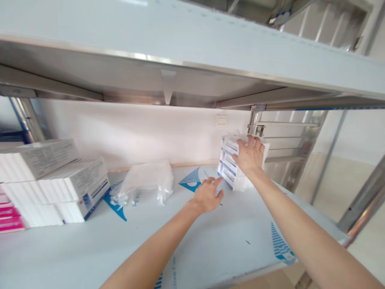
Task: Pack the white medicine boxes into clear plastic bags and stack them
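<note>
Well left of my left hand (pixel 207 195) sit stacked white boxes (pixel 60 180) and a crumpled plastic bag (pixel 144 180). That hand is open and empty, just beside the foot of the wrapped pack of boxes (pixel 228 166). My right hand (pixel 250 154) spreads over the pack's top, gripping it. I'd brace the base to keep it upright on the shelf (pixel 258 241).

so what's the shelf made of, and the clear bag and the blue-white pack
Long flat shelf: likely steel under white protective film; blue print, shiny metal edge.
Crumpled clear bag: thin plastic, see-through, glossy creases.
White and blue pack under the right hand: probably card boxes in clear wrap, loose at the bottom.
</note>
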### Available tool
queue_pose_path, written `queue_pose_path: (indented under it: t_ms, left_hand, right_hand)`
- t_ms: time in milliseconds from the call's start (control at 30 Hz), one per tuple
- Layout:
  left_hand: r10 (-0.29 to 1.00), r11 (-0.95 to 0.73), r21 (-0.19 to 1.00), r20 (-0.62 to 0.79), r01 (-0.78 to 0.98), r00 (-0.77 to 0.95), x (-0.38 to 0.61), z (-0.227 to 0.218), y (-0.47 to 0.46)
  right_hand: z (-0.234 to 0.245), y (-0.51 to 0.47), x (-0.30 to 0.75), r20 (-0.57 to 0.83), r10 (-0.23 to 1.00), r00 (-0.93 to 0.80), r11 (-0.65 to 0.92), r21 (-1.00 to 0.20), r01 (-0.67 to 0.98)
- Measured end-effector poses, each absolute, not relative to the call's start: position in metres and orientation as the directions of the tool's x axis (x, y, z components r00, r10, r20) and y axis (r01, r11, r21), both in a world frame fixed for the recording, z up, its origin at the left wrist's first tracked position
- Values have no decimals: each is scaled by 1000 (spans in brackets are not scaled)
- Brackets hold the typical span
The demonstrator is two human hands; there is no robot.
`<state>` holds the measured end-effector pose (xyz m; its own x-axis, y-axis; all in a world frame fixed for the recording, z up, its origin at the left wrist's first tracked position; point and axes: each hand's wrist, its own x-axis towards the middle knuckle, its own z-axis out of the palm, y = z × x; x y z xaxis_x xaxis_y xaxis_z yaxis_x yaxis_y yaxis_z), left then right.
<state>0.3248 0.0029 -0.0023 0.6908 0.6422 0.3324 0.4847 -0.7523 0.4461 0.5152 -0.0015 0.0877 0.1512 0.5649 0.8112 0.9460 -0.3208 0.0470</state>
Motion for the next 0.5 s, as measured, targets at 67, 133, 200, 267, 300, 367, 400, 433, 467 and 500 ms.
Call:
queue_pose_path:
  t_ms: [67,133,200,267,300,367,400,433,467,500]
  left_hand:
    - [643,-749,469,340,469,687,322,-3,7]
    - [646,-741,502,351,447,678,319,-5,11]
    - [653,-729,539,365,421,664,313,-5,14]
    - [661,-718,574,385,393,645,305,-4,16]
    - [664,-713,590,395,379,635,299,-3,18]
    - [677,-699,619,409,359,612,283,2,22]
    - [689,-684,639,409,350,599,272,5,24]
    - [705,-663,670,409,334,580,260,9,26]
    - [724,-638,705,411,310,555,246,13,28]
    - [744,-610,741,413,281,525,231,17,29]
  right_hand:
    - [81,1,514,830,549,95,-288,81,954]
    - [78,4,513,837,543,71,-256,84,963]
    - [78,5,513,828,559,53,-219,86,972]
    - [80,5,511,806,591,3,-160,113,981]
    - [81,4,509,798,602,-33,-120,131,984]
    - [82,1,500,791,601,-111,-30,161,986]
    - [83,-1,493,792,593,-146,21,166,986]
    - [83,-4,484,796,579,-173,80,156,984]
    - [84,-8,474,801,565,-195,150,132,980]
    - [85,-12,462,803,557,-212,232,95,968]
